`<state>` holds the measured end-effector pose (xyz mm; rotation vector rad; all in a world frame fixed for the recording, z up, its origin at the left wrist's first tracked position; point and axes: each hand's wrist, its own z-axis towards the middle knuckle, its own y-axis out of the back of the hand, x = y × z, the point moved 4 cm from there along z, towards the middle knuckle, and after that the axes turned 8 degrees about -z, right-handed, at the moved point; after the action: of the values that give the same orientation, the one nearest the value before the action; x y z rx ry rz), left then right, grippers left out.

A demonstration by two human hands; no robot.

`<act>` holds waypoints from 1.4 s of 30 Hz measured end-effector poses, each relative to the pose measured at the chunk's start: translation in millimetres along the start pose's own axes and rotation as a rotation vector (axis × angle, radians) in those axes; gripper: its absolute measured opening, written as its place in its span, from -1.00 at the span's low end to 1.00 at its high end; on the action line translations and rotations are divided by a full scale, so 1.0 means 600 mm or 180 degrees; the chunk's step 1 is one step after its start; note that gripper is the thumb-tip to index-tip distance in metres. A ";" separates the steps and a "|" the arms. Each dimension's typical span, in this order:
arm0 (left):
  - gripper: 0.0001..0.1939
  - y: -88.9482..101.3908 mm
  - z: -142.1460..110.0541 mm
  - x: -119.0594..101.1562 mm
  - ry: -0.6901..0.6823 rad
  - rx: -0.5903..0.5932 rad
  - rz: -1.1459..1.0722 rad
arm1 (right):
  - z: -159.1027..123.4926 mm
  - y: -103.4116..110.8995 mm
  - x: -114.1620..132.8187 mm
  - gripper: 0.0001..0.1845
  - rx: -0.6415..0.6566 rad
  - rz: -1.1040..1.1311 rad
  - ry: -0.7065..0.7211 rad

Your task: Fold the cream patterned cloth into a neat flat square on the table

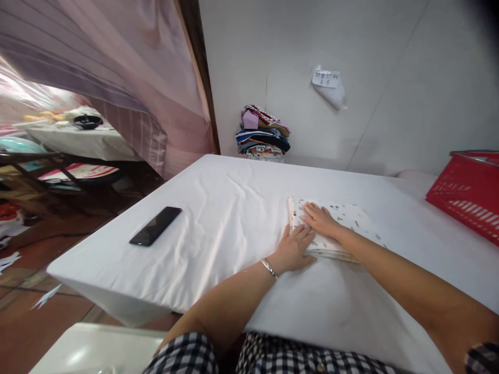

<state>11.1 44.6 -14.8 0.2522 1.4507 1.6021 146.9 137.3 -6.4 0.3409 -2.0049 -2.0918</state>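
A folded white cloth with small dark specks (351, 221) lies on the white-covered table (234, 218), right of centre. My left hand (294, 249), with a silver bracelet at the wrist, lies flat at the cloth's near left edge, fingers stretched out. My right hand (322, 219) rests flat on top of the cloth, fingers together and extended toward its left edge. The two hands almost touch. Neither hand grips anything.
A black phone (156, 225) lies on the table's left part. A red plastic basket (468, 195) stands at the right edge. A stack of folded coloured clothes (262, 134) sits against the far wall. A pink curtain (128, 78) hangs left; the floor drops off beyond the table's left edge.
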 end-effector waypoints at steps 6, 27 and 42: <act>-0.33 0.001 0.002 0.001 -0.0013 -0.0038 0.0080 | -0.012 -0.018 -0.009 -0.42 -0.0026 0.0030 -0.0036; -0.39 0.004 0.009 0.002 0.0018 -0.0032 0.0079 | -0.017 0.001 0.000 -0.45 -0.0075 0.0175 -0.0126; -0.45 0.002 0.011 0.002 0.0038 -0.0008 0.0126 | -0.013 -0.003 -0.017 -0.47 -0.0005 0.0540 -0.0184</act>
<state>14.4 50.2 -12.1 0.2719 1.4608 1.6396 159.0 133.4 -8.5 0.1064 -1.9876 -2.0204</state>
